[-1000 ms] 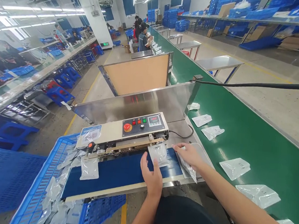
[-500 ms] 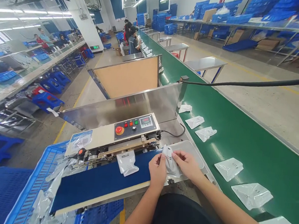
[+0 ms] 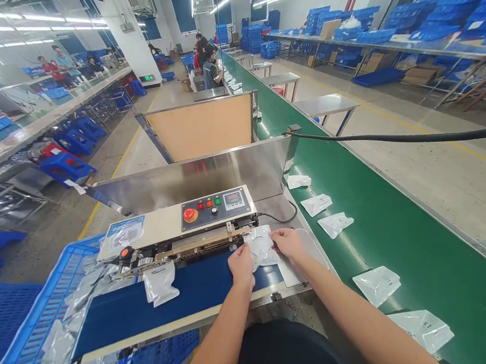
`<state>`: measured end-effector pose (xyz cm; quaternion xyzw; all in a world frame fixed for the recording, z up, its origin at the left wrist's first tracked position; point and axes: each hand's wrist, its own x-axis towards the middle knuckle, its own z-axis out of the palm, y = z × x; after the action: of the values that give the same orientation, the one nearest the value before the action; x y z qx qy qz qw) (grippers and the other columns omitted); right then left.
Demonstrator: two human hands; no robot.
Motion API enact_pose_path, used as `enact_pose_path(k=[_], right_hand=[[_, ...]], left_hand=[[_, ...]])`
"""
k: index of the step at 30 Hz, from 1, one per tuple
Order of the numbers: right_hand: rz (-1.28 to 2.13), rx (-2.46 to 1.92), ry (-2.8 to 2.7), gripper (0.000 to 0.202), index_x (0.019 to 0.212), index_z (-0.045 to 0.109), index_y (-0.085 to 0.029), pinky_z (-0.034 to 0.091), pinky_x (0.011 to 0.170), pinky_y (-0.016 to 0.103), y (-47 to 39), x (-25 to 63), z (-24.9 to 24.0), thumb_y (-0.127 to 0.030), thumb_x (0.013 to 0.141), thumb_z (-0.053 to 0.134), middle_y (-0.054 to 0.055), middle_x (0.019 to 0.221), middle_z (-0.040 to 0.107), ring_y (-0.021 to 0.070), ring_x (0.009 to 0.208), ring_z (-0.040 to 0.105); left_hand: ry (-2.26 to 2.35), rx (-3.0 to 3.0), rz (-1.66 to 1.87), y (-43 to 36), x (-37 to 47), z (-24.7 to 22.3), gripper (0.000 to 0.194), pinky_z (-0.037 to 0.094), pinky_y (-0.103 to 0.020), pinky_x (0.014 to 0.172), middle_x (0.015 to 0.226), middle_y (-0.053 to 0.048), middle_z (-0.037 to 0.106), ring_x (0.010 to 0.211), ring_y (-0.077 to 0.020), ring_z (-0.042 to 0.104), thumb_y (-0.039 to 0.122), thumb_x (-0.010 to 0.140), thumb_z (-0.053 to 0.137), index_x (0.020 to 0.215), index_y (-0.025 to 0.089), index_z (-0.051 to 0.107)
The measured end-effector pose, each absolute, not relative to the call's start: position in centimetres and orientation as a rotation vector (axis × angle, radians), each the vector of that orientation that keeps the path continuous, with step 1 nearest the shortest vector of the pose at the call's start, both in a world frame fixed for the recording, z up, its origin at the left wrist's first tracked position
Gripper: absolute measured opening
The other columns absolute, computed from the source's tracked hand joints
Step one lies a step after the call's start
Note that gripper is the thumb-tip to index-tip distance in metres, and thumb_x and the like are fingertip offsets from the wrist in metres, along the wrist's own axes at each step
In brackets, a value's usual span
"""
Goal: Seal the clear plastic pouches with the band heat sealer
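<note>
A white plastic pouch (image 3: 262, 246) is stretched between my two hands at the right end of a band sealing machine (image 3: 172, 227). My left hand (image 3: 242, 266) pinches its left side, over the machine's blue belt (image 3: 201, 291). At its upper right, the fingers of my right hand (image 3: 288, 243) are closed on the edge. The pouch's top lies at the sealer's entry by the metal guides. Farther left, a second white pouch (image 3: 160, 284) hangs from the sealing band, its body resting on the blue belt.
A green conveyor (image 3: 373, 231) runs along my right with several white pouches on it. At the belt's left end, a blue crate (image 3: 35, 311) holds many pouches. A metal panel (image 3: 202, 170) stands behind the sealer. A black cable (image 3: 398, 137) crosses above the conveyor. People sit farther along the line.
Both hands have moved left and up with the pouch, bringing its top to the sealer's entry. The second pouch has travelled left along the sealer. The view has shifted slightly.
</note>
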<state>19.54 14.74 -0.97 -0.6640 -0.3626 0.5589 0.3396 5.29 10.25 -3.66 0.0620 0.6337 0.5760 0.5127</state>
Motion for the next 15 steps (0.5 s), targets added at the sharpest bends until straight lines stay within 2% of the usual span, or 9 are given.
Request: enact_pose_path(k=[4, 7, 9, 11, 13, 15], right_hand=[[1.54, -1.644, -0.98, 0.024, 0.076, 0.073, -0.018, 0.057, 0.06, 0.025, 14.3, 16.7, -1.5, -0.04, 0.083, 0.077, 0.004, 0.068, 0.071, 0.0157, 0.061, 0.066], [1.414, -1.608, -1.055, 0.037, 0.091, 0.077, -0.017, 0.057, 0.064, 0.028, 12.3, 18.9, -1.9, -0.054, 0.088, 0.072, 0.007, 0.078, 0.076, 0.0205, 0.072, 0.072], [1.167, -1.695, -1.103, 0.048, 0.1, 0.078, -0.019, 0.059, 0.073, 0.033, 10.0, 23.7, -2.4, -0.064, 0.092, 0.065, 0.008, 0.085, 0.078, 0.0243, 0.08, 0.074], [0.837, -1.886, -1.068, 0.052, 0.109, 0.079, -0.02, 0.058, 0.089, 0.041, 6.4, 30.7, -3.2, -0.066, 0.094, 0.058, 0.011, 0.102, 0.08, 0.0289, 0.095, 0.074], [0.488, -2.168, -0.84, 0.055, 0.119, 0.076, -0.017, 0.052, 0.103, 0.049, 1.2, 38.4, -4.5, -0.061, 0.096, 0.053, 0.019, 0.125, 0.075, 0.036, 0.118, 0.068], [0.138, -2.482, -0.398, 0.066, 0.136, 0.067, -0.008, 0.046, 0.11, 0.055, -5.2, 45.3, -6.2, -0.055, 0.091, 0.059, 0.031, 0.145, 0.061, 0.0436, 0.138, 0.055]], left_hand=[[1.502, 0.139, 1.434, 8.8, 2.4, -3.9, 0.04, 0.06, -0.034, 0.07, 0.084, -0.01, 0.078, 0.076, -0.0231, 0.075, 0.046, 0.066, 0.09, 0.086, 0.013, 0.079], [1.587, 0.24, 1.52, 7.0, -0.2, -3.7, 0.039, 0.063, -0.036, 0.08, 0.091, -0.008, 0.079, 0.087, -0.0247, 0.076, 0.047, 0.073, 0.087, 0.092, 0.015, 0.079], [1.789, 0.355, 1.652, 5.7, -2.1, -3.3, 0.039, 0.062, -0.037, 0.091, 0.101, -0.007, 0.08, 0.1, -0.0264, 0.076, 0.046, 0.078, 0.085, 0.103, 0.017, 0.08], [1.932, 0.541, 1.735, 4.7, -4.0, -2.8, 0.045, 0.06, -0.041, 0.1, 0.117, -0.01, 0.078, 0.113, -0.0283, 0.075, 0.045, 0.085, 0.079, 0.12, 0.017, 0.077], [1.94, 0.659, 1.781, 4.3, -5.5, -2.4, 0.045, 0.062, -0.042, 0.098, 0.118, -0.012, 0.076, 0.107, -0.0274, 0.077, 0.044, 0.089, 0.074, 0.123, 0.014, 0.075], [1.903, 0.734, 1.788, 4.5, -6.1, -2.0, 0.041, 0.064, -0.039, 0.091, 0.11, -0.01, 0.076, 0.094, -0.0245, 0.078, 0.041, 0.09, 0.072, 0.12, 0.013, 0.075]])
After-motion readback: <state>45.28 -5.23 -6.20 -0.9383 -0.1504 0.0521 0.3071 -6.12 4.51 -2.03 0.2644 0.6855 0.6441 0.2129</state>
